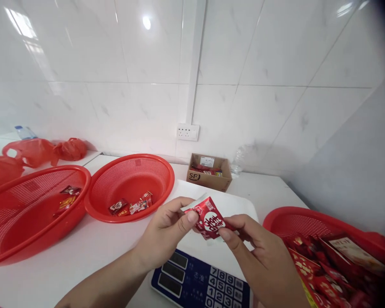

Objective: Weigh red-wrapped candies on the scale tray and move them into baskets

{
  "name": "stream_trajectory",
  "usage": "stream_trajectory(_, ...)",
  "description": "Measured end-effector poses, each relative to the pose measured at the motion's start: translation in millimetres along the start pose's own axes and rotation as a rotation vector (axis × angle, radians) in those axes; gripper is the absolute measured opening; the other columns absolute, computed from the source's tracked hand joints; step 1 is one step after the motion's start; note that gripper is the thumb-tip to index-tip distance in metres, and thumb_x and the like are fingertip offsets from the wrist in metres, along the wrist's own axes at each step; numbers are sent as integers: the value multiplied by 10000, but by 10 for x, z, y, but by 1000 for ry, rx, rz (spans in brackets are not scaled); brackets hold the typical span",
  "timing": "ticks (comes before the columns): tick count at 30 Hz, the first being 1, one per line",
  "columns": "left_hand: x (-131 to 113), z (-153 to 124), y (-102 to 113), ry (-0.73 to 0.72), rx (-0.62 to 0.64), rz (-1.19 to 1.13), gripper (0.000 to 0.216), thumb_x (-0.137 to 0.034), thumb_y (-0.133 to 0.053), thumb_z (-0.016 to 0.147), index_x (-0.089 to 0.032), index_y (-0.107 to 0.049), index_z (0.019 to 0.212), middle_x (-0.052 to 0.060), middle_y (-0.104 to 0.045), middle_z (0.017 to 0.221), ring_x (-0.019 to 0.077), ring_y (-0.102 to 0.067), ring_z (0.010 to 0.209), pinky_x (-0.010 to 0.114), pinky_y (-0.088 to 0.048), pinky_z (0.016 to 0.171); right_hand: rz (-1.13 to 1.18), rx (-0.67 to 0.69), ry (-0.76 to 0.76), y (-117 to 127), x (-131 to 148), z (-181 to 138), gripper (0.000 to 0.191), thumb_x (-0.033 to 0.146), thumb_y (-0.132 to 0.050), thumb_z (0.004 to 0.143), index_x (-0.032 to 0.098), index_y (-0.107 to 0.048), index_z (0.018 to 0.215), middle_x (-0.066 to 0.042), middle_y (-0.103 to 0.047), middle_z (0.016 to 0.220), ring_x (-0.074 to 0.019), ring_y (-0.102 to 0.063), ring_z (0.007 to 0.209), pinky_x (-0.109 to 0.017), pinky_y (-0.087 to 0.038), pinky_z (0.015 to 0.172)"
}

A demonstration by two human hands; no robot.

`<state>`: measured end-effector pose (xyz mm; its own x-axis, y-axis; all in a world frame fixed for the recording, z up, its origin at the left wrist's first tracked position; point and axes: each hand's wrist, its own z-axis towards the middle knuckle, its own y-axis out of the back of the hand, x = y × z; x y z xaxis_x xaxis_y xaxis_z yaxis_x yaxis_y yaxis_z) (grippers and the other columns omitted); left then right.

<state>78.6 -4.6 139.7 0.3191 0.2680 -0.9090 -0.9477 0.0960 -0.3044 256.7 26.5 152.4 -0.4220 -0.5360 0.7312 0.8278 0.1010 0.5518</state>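
Both my hands hold a small red packet (209, 219) with white print, above a weighing scale (224, 201). My left hand (165, 233) pinches the packet's upper left edge between thumb and fingers. My right hand (259, 252) pinches its lower right corner. The scale has a white platform and a blue keypad panel (195, 280) facing me. A red basket (327, 226) at the right holds several red packets and pouches.
Two red mesh baskets (130, 186) (28, 205) sit at the left, each with a few sweets inside. A small cardboard box (209, 172) and a clear plastic bottle (240, 160) stand by the tiled wall. Red plastic bags (41, 152) lie far left. A wall socket (188, 132) is above.
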Motion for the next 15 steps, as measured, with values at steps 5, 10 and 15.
stream_trajectory(5, 6, 30, -39, 51, 106, -174, 201, -263, -728, 799, -177, -667, 970, 13, -694, 837, 101, -613, 750, 210, -498, 703, 67, -30, -9, -39, 24, -23, 320, 439, -514, 896, 233, -650, 693, 16, -670, 601, -142, -599, 533, -215, -471, 490)
stream_trajectory(10, 15, 38, -39, 63, 99, -206, 132, -195, -717, 806, -169, -660, 922, 9, -691, 831, 102, -623, 788, 218, -503, 741, 158, -63, -84, -98, 67, -20, 305, 484, -542, 863, 227, -660, 748, -3, -696, 675, -158, -615, 592, -213, -455, 462)
stream_trajectory(15, 22, 10, -23, 55, 94, -109, 158, -190, -711, 804, -165, -641, 943, 25, -669, 887, 142, -622, 862, 293, -500, 823, 117, 12, -61, -106, 56, 24, 225, 434, -587, 830, 239, -680, 895, -3, -706, 742, -164, -613, 610, -228, -487, 499)
